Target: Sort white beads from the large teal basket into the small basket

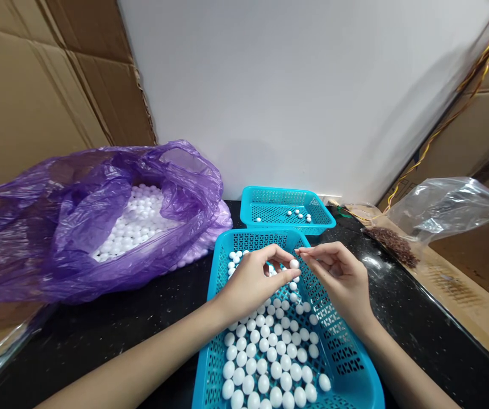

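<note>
Above the larger blue basket [221, 250], my left hand [253, 278] pinches a white ball [294, 264] between thumb and fingertips. My right hand [338, 278] is just to the right of that ball, its thumb and forefinger pressed together. Whatever those right fingertips hold is too small to make out. Many loose white balls [285, 362] lie across the floor of the basket beneath both hands. My left hand hides some of the balls near the basket's far end.
At the left, an open purple plastic bag [82, 199] holds many white balls [137, 218]. Behind the larger basket stands a smaller blue basket [287, 192] with several balls. A clear plastic bag [448, 204] with small reddish-brown pieces [391, 244] lies right, on cardboard [474, 295].
</note>
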Motion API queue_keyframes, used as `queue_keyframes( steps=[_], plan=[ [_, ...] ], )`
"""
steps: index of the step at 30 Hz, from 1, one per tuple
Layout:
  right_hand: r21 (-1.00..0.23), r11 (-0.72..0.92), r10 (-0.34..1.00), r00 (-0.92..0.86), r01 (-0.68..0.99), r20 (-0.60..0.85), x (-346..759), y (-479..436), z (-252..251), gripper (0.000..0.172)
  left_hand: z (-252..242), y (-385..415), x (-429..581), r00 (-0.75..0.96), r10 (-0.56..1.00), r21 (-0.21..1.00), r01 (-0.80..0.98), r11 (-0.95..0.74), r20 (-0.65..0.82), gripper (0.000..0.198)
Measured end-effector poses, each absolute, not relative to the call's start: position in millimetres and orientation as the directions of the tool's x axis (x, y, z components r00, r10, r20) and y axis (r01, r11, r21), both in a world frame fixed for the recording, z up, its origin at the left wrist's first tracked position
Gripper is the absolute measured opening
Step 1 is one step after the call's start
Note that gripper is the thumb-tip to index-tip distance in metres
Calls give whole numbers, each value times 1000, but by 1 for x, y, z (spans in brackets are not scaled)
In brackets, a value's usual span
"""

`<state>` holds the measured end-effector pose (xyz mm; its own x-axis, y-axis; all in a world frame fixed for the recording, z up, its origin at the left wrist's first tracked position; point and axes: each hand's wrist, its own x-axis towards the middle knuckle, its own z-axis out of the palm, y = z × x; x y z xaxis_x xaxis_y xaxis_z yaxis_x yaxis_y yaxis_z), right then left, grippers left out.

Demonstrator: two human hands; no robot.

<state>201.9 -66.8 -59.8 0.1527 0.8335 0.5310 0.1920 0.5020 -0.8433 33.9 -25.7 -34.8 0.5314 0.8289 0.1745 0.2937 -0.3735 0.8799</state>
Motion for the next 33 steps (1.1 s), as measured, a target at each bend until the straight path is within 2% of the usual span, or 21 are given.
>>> queue_keyframes(
  steps=[11, 33],
  plan=[
    [-843, 506, 836, 137, 180, 531, 202, -67, -61, 10, -37, -25, 33, 534, 825, 873, 294, -389, 188, 11],
    [-829, 491, 847, 75, 267, 526, 202, -68, -58, 7, -38, -24, 32, 527, 830, 889, 270, -369, 184, 10]
  ],
)
